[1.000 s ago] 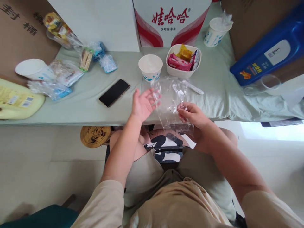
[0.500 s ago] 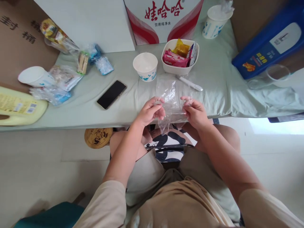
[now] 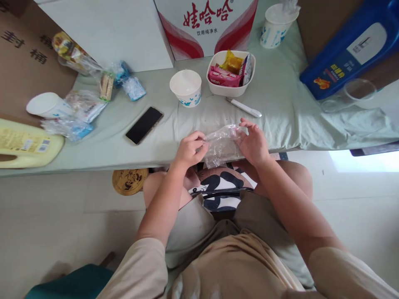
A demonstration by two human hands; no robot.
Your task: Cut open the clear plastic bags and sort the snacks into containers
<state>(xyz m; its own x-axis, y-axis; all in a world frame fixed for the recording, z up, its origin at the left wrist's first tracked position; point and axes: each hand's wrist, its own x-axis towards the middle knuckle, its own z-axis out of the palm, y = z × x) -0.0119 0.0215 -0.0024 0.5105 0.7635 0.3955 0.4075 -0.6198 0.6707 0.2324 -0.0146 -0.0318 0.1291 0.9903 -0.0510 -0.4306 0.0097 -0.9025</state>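
A clear plastic bag (image 3: 222,145) stretches between my hands at the table's front edge, its lower part hanging over my lap. My left hand (image 3: 191,150) is closed, pinching the bag's left side between thumb and fingers. On the other side my right hand (image 3: 254,143) holds the bag's right edge near the thumb, with its upper fingers extended. Just beyond the hands lies a white utility knife (image 3: 245,108). A white paper bowl (image 3: 186,85) stands behind my left hand, and a white tub (image 3: 232,90) with wrapped snacks (image 3: 225,77) sits farther back.
A phone (image 3: 144,125) lies left of the hands. Snack packets (image 3: 85,104), a tipped paper cup (image 3: 48,104) and a yellow jug (image 3: 29,143) occupy the left side. At right are a blue bottle (image 3: 339,58), a clear cup (image 3: 358,93) and a paper cup (image 3: 276,31). Boxes (image 3: 208,35) stand behind.
The bag's upper edge has been drawn down and taut between the hands. My left hand has turned and closed more tightly; my right hand's fingers have lifted. The view has shifted slightly.
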